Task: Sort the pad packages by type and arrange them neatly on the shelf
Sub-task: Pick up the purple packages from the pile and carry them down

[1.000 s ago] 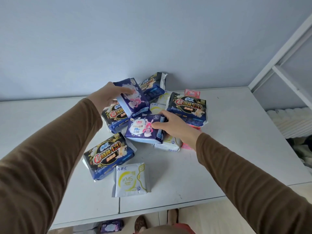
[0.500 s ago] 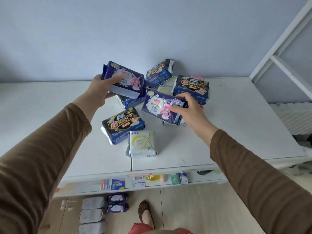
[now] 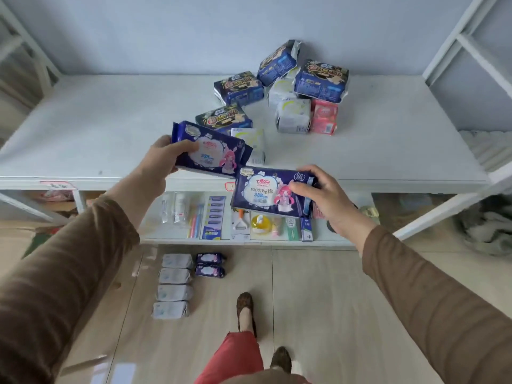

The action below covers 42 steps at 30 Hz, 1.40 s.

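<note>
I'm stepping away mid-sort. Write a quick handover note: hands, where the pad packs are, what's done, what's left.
Left hand grips one purple pack; right hand grips a matching purple pack, both held over the front edge of the top shelf.
Done: on the floor, four pale packs in a column, two purple packs beside them.
Left: place the two held packs, probably with the floor purples. Still unsorted on the shelf: dark blue packs, white packs, pink pack.

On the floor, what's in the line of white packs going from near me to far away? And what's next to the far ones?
Four white packs in a column: nearest → second → third → farthest. Right of the far two lie two purple packs.
</note>
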### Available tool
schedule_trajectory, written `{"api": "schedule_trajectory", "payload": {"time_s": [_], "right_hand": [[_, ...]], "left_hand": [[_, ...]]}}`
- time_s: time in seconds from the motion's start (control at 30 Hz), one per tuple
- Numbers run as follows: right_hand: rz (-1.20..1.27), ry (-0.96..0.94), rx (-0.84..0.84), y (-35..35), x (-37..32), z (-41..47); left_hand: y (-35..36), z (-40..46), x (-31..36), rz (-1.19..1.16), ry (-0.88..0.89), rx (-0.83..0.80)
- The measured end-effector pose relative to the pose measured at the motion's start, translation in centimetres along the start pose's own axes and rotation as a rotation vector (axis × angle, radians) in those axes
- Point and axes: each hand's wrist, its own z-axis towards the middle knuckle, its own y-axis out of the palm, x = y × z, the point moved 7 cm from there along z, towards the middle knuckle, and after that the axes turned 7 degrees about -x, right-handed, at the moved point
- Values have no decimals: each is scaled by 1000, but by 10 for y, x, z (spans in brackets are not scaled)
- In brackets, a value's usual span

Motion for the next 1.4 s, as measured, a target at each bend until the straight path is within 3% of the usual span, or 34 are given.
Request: {"api": "schedule_trajectory", "payload": {"time_s": [0.13, 0.33, 0.6, 0.77, 0.97, 1.07, 1.27, 1.4], "right_hand": [[-91, 119, -33, 24, 46, -36], [-258, 307, -101, 80, 120, -60], [-455, 533, -101, 188, 223, -68], [-489, 617, -85, 240, 315, -69], [-537, 702, -51, 262, 454, -66], [-448, 730, -1, 264, 526, -59], [-332, 694, 111, 256, 659, -38], [-349, 656, 81, 259, 734, -25]], "left_hand": [[-23, -47, -59, 105, -130, -32], [-75, -76, -139, 560, -193, -80], [-157, -65, -269, 738, -224, -320], [-186, -37, -367, 855, -188, -334], [-183, 4, -504, 908, -178, -379], [-172, 30, -572, 908, -179, -386], [-138, 90, -696, 1004, -142, -420], [-120, 126, -759, 1093, -61, -413]]}}
